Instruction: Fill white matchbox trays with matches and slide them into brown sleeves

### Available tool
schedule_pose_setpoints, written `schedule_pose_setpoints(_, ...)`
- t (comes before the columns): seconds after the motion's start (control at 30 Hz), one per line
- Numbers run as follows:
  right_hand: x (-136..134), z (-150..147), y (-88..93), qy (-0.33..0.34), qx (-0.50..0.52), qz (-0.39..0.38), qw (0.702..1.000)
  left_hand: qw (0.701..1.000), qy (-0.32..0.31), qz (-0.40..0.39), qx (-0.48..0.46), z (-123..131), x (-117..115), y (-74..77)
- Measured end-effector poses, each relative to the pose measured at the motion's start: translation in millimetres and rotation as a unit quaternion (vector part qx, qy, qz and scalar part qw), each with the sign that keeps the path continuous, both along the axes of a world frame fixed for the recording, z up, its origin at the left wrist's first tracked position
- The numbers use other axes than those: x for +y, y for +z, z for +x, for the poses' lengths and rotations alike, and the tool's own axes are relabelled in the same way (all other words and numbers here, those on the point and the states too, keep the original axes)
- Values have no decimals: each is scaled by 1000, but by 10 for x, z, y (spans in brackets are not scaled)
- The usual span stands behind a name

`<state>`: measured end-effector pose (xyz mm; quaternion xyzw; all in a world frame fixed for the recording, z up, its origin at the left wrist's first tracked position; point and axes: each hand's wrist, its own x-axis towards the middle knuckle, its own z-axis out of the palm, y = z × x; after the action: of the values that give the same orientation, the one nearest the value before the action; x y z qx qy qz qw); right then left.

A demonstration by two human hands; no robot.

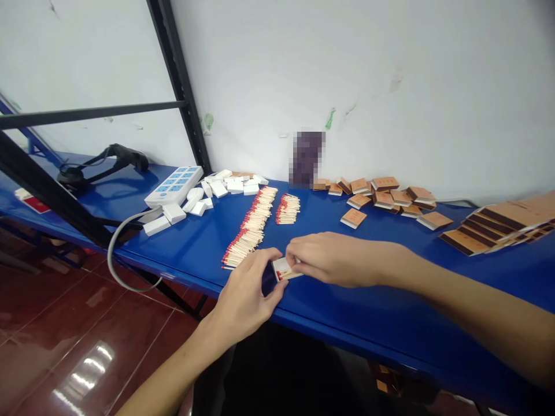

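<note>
My left hand (pixel 248 293) grips the left end of a small white matchbox tray (pixel 281 265) between thumb and fingers, near the table's front edge. A few red-tipped matches (pixel 284 274) lie inside it. Over the tray's right end, my right hand (pixel 332 258) is closed, its fingertips pinched on the matches; the exact grip is partly hidden. Just beyond my left hand runs a long row of matches (pixel 254 225), red heads to the left. A smaller pile of matches (pixel 288 209) lies to its right.
White tray pieces (pixel 218 188) are heaped at the back left beside a white power strip (pixel 174 186) with a grey cable (pixel 113 245). Orange-brown matchboxes (pixel 384 199) lie at the back right, with stacked flat cardboard pieces (pixel 489 228) farther right. A black metal frame (pixel 182 92) rises on the left.
</note>
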<state>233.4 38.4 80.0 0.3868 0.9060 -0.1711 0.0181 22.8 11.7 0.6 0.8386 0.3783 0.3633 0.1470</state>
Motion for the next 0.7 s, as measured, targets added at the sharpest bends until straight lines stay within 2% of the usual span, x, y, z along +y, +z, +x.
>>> schedule_pose_setpoints(0.17,-17,-103,-115,22,5,17,1000,1000,-14,-6,-7,0,0,17)
schedule_pose_setpoints(0.37,18,-20,-74,17,60,-7,998,1000,-21,3,-8,-7,-6,12)
schedule_pose_setpoints(0.6,33,13,-4,-2,47,2,999,1000,-25,-1,3,-4,-13,14)
schedule_pose_setpoints(0.7,114,95,51,-31,36,26,999,998,-39,-1,42,-16,-25,40)
